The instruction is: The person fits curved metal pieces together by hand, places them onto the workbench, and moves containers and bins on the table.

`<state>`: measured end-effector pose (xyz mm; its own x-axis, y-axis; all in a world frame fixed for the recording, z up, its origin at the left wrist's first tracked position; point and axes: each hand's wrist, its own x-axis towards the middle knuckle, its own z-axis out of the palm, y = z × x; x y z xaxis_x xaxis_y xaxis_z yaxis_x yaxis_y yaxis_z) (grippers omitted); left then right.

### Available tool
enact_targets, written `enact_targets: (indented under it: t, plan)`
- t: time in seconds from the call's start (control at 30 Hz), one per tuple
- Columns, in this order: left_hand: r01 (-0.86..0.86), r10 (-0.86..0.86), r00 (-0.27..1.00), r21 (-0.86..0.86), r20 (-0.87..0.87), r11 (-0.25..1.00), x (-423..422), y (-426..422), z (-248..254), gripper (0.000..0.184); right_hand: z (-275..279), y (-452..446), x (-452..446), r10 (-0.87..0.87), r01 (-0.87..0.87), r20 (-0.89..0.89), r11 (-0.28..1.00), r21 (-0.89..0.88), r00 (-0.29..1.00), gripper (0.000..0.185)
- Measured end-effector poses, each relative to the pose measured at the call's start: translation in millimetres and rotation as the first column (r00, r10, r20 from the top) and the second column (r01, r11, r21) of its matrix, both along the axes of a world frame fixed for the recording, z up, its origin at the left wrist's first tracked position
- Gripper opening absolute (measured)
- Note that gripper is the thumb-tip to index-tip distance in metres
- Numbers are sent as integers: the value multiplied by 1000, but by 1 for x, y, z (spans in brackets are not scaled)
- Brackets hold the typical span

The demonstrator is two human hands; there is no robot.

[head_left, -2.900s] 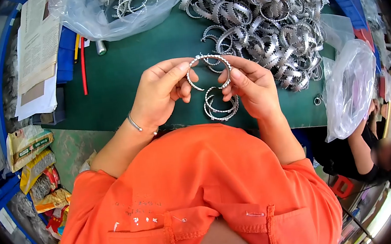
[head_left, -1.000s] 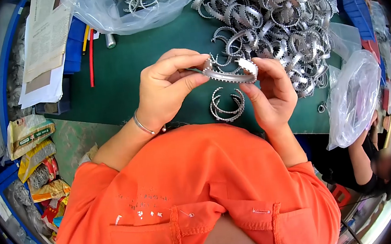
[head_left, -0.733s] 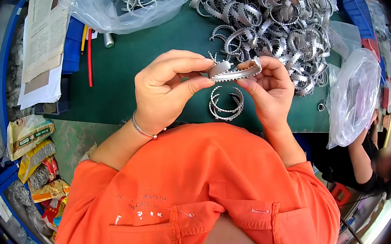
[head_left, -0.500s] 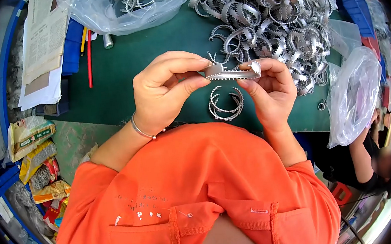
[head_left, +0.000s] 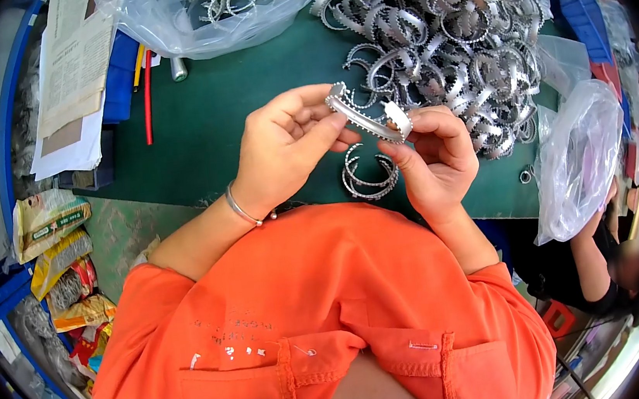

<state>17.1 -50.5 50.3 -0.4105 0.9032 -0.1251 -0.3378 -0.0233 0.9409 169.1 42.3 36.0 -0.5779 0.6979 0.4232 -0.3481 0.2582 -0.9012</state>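
A silver open cuff bracelet [head_left: 366, 123] with toothed, beaded edges is held up above the green table, slanting down to the right. My left hand [head_left: 283, 145] has thumb and fingers closed at its left end. At the other end, my right hand [head_left: 439, 156] pinches the cuff between thumb and fingers. Just below, two or so similar cuffs [head_left: 369, 193] lie nested on the table near its front edge, partly behind my hands. Beyond my right hand spreads a big heap of silver cuffs [head_left: 466, 36].
On the green table [head_left: 197, 150] stand a plastic bag [head_left: 217, 39] with more cuffs, a red stick [head_left: 147, 105] and a small metal cylinder [head_left: 179, 68]. Papers [head_left: 77, 77] lie at the left. A clear bag [head_left: 580, 160] hangs at the right edge, near another person [head_left: 591, 264].
The cuff has turned from nearly level to slanting, its left end raised and its right end lower. My left hand has shifted slightly right, and my right hand a little down and left.
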Motion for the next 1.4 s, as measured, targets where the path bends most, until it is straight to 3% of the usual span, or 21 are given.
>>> enact_targets:
  t: [0.2,0.47,0.53,0.67,0.73,0.83,0.87,0.97,1.07,1.2,1.27,1.4]
  plan:
    - [21,-21,1000,16,-11,1000,1,0,-3,25,-1,1,-3,14,-15,20,997,73,1000,29]
    - [-16,15,1000,45,27,999,1,0,-3,17,-6,-1,-4,20,-21,48,999,25,999,26]
    - [-21,20,999,43,31,999,0,0,-5,14,-7,0,-5,39,-55,153,993,101,987,25]
    - [-83,94,984,74,-151,994,-5,3,-9,12,-5,0,-4,-23,-28,194,965,259,981,24]
    - [-111,128,967,89,-220,990,-6,5,-10,12,-6,0,-4,-7,-39,191,970,238,982,24]
    - [-121,142,939,86,-313,989,-8,6,-12,12,-8,-3,-4,61,-71,181,996,52,982,21]
    - [-111,148,895,112,-420,988,-10,8,-10,14,-9,-5,-4,63,-73,183,996,48,981,21]
    - [-118,206,793,187,-573,975,-6,12,-3,18,-19,-8,-2,117,-97,52,951,-295,992,22]
    - [-102,263,746,286,-611,953,-1,15,3,22,-18,-7,1,109,-88,26,903,-420,994,26]
    - [-32,277,693,355,-666,934,-3,12,7,21,-22,-5,2,112,-153,-119,888,-433,987,27]
    - [167,234,550,380,-802,910,-8,9,11,29,-23,-3,3,98,-154,-153,896,-417,983,26]
    - [214,257,572,444,-779,870,-4,8,13,30,-19,-3,3,80,-121,-124,919,-374,989,23]
